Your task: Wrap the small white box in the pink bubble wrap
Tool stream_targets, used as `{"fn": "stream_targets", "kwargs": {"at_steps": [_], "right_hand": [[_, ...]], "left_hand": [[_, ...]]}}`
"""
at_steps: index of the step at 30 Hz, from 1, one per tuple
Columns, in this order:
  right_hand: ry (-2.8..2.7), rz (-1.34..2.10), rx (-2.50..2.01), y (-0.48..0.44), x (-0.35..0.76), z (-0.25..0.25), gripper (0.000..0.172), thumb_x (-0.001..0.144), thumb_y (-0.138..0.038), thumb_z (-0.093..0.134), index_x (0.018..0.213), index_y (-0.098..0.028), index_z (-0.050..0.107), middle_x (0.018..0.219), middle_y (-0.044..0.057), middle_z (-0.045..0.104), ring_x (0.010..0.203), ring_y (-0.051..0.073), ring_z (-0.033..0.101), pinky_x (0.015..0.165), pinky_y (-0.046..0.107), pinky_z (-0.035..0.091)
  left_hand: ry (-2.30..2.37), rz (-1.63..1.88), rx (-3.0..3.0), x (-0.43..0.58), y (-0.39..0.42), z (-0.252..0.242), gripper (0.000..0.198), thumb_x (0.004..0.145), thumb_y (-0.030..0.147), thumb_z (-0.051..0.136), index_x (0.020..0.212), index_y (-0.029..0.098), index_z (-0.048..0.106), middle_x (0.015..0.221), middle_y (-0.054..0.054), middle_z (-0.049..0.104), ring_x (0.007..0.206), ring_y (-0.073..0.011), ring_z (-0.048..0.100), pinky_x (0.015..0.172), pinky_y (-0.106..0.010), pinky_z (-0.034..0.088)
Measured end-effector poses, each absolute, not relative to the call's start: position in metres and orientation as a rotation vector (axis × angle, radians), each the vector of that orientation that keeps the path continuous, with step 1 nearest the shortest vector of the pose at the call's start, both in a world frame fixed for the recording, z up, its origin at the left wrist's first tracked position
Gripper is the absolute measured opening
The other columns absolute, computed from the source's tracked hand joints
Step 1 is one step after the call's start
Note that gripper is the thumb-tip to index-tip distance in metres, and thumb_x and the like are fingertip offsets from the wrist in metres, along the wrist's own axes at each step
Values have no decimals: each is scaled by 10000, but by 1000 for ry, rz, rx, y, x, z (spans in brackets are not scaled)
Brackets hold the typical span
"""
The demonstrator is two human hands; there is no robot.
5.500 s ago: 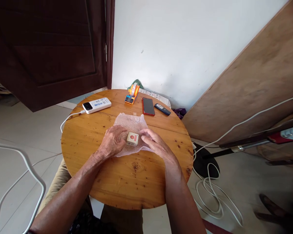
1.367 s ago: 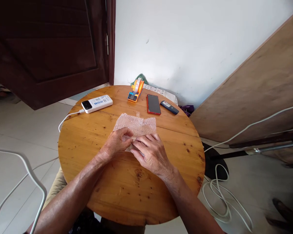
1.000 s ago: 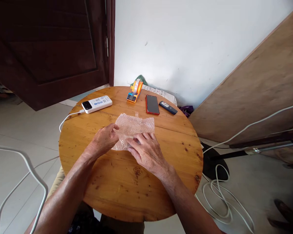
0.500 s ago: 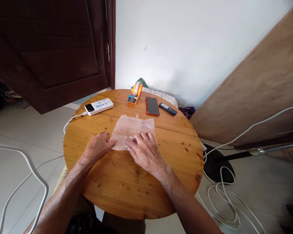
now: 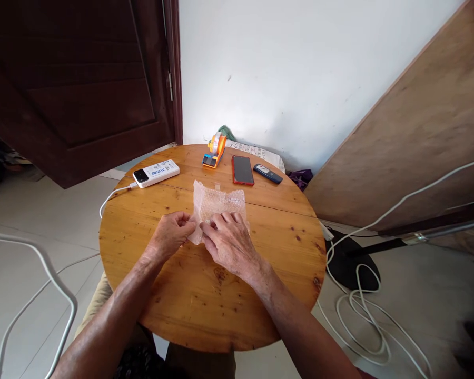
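A sheet of clear bubble wrap [image 5: 218, 201] lies on the round wooden table [image 5: 284, 226] in front of me. My left hand [image 5: 170, 232] is closed in a pinch on its left edge, which is lifted and folded inward. My right hand [image 5: 234, 243] rests over the near part of the sheet, fingers bent, with thumb and forefinger close to the folded edge. What lies under the right fingers is hidden. Beyond the wrap's far edge, a short strip of clear tape [image 5: 217, 186] shows.
At the back of the table stands an orange and blue tape dispenser [image 5: 214, 151]. A red-edged phone [image 5: 243, 170] and a dark blue handheld device [image 5: 267, 173] lie to its right. A white power bank [image 5: 156, 173] with a cable sits at left. Loose white cable [image 5: 365, 310] coils on the floor.
My left hand has moved from beside the bubble wrap onto its left edge and pinched it, folding that side up and inward. My right hand stays on the sheet.
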State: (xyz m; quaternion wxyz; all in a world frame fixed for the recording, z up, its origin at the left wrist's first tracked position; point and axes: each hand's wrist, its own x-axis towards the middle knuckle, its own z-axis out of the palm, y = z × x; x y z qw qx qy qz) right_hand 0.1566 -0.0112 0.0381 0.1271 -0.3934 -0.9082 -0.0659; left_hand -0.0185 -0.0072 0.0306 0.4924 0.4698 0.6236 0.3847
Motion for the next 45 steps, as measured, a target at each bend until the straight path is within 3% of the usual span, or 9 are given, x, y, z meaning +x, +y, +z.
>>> {"fn": "stream_targets", "kwargs": {"at_steps": [5, 12, 18, 24, 27, 31, 35, 41, 45], "right_hand": [[-2543, -29, -1189, -11, 157, 38, 327, 842, -216, 647, 1154, -159, 567, 1026, 105, 689, 963, 285, 544, 840, 407, 351], [-2419, 315, -1144, -9, 172, 44, 497, 730, -51, 571, 1211, -159, 507, 1044, 87, 698, 981, 257, 590, 916, 381, 409], [-2376, 421, -1120, -6, 179, 47, 438, 727, 12, 507, 1115, -187, 539, 968, 57, 714, 930, 232, 621, 878, 368, 436], [-2291, 428, -1113, -2, 179, 38, 410, 739, 16, 500, 1079, -206, 559, 952, 47, 710, 927, 217, 636, 879, 360, 452], [-2255, 446, -1087, -1, 180, 36, 405, 739, 7, 496, 1069, -216, 572, 936, 35, 709, 911, 207, 640, 880, 355, 455], [-2102, 518, -1108, 3, 193, 43, 278, 779, -69, 508, 984, -224, 613, 955, 29, 709, 917, 192, 641, 832, 322, 470], [-1902, 549, -1409, 6, 222, 53, 118, 852, -257, 549, 928, -210, 626, 894, 39, 693, 816, 192, 645, 711, 301, 473], [-1894, 743, -1821, -7, 246, 45, 384, 813, -473, 651, 1088, -210, 599, 897, 51, 682, 718, 199, 640, 687, 329, 456], [-1834, 812, -1809, -13, 233, 35, 383, 823, -479, 614, 1105, -223, 571, 875, 30, 657, 702, 185, 620, 685, 319, 456]], "left_hand": [[1489, 944, 1255, -1, -8, 28, 225, 656, 379, 585, 738, 174, 628, 519, 49, 560, 442, -96, 471, 433, -209, 377], [1495, 808, 1673, 4, -15, 34, 205, 685, 207, 513, 781, 171, 690, 612, 44, 555, 576, -107, 472, 555, -229, 362], [1407, 734, 2026, -1, -21, 37, 185, 669, 84, 479, 738, 169, 629, 640, 42, 502, 582, -102, 416, 563, -236, 332], [1475, 788, 2328, -2, -22, 20, 309, 838, 123, 491, 1030, 217, 715, 808, -23, 606, 681, -147, 554, 636, -263, 427], [1496, 906, 2505, -3, -19, 12, 276, 870, 171, 536, 1046, 242, 736, 857, -52, 631, 779, -192, 591, 693, -301, 475], [1346, 1134, 2611, -3, -14, 3, 196, 877, 156, 551, 952, 183, 729, 1059, -104, 681, 924, -236, 637, 825, -382, 532], [1305, 1212, 2533, -1, -13, -4, 186, 878, 131, 544, 975, 177, 696, 1065, -103, 686, 940, -225, 653, 834, -373, 567], [1334, 1162, 2477, 4, -15, -5, 178, 861, 122, 557, 967, 193, 681, 1061, -98, 659, 938, -221, 633, 802, -358, 583], [1337, 1186, 2468, 7, -18, -5, 170, 867, 126, 552, 963, 177, 682, 1050, -111, 643, 955, -233, 628, 814, -369, 583]]}}
